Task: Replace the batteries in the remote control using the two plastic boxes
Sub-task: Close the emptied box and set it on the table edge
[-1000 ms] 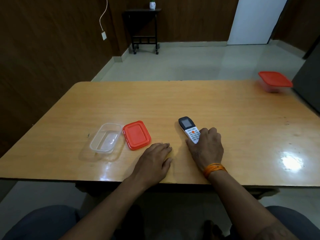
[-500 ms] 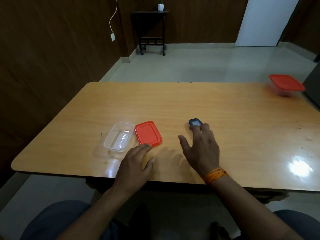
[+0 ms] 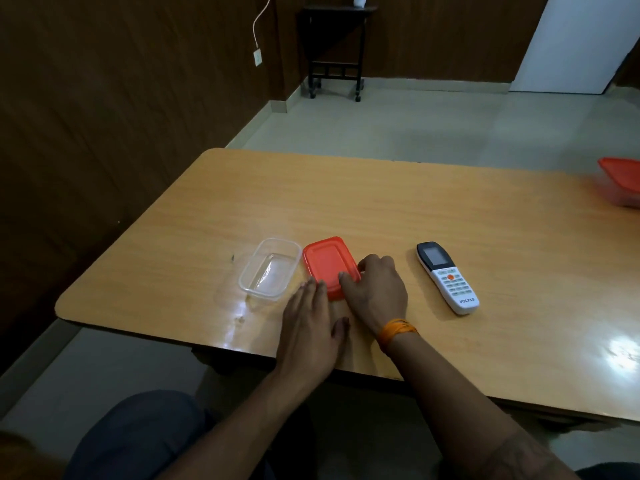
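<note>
A white and black remote control (image 3: 446, 277) lies face up on the wooden table (image 3: 381, 209), with no hand on it. To its left lies a red lid (image 3: 325, 261), and beside that stands an open clear plastic box (image 3: 270, 268) that looks empty. My right hand (image 3: 375, 292) grips the lid's right edge, thumb on top and fingers curled at the side. Flat on the table lies my left hand (image 3: 311, 327), its fingertips at the lid's near edge. A second plastic box (image 3: 623, 180) with a red lid on it stands at the far right.
The table's left and near edges are close to the clear box and my hands. A small dark side table (image 3: 336, 46) stands against the far wall, across open floor. My knees are below the table edge.
My right hand left the remote and moved left onto the red lid. My left hand slid forward toward the lid's near edge. The view shifted, so the table sits further right.
</note>
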The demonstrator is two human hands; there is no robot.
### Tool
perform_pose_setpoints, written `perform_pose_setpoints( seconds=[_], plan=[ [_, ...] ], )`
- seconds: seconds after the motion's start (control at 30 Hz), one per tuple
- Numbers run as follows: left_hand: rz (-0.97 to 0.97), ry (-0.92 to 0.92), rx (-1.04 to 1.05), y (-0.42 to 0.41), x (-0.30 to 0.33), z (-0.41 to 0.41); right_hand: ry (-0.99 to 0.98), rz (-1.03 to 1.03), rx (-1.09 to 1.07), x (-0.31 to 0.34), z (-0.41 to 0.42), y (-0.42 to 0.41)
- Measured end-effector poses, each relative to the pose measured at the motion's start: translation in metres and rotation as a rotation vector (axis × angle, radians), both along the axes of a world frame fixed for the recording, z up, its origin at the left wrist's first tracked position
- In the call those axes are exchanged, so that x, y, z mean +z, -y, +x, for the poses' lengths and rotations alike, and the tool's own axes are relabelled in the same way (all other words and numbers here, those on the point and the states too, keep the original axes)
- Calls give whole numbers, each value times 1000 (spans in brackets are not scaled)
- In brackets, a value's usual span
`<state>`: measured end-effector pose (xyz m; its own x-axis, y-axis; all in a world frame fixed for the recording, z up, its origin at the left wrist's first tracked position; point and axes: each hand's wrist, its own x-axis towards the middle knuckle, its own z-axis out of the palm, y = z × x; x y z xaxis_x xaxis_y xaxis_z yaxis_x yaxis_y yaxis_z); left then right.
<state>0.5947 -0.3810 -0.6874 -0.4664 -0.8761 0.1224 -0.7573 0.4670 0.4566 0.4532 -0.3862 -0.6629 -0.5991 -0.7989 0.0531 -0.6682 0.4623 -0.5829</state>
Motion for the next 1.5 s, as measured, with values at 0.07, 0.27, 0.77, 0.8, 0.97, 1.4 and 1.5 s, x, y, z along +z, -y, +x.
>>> perform_pose_setpoints(
  seconds=[0.07,0.27,0.77,0.8,0.97,1.4,1.5],
  plan=[
    [6,-6,-15,0,1,0,177,-124,-95,0,-1,-1],
    [204,-493,18,12,32,3,330,-440,-91,14,20,-26],
    [430,-816,195,71,89,64,179,-602,0,22,73,-11],
    [434,-798,206,75,90,67,326,-578,-50,26,73,-5],
    [388,-675,249,88,90,70,769,-442,-212,41,67,15],
    [94,-265,315,125,65,93,852,-256,-188,28,77,48],
    [124,-245,353,128,60,94,833,-208,-192,22,78,52]
  ],
)
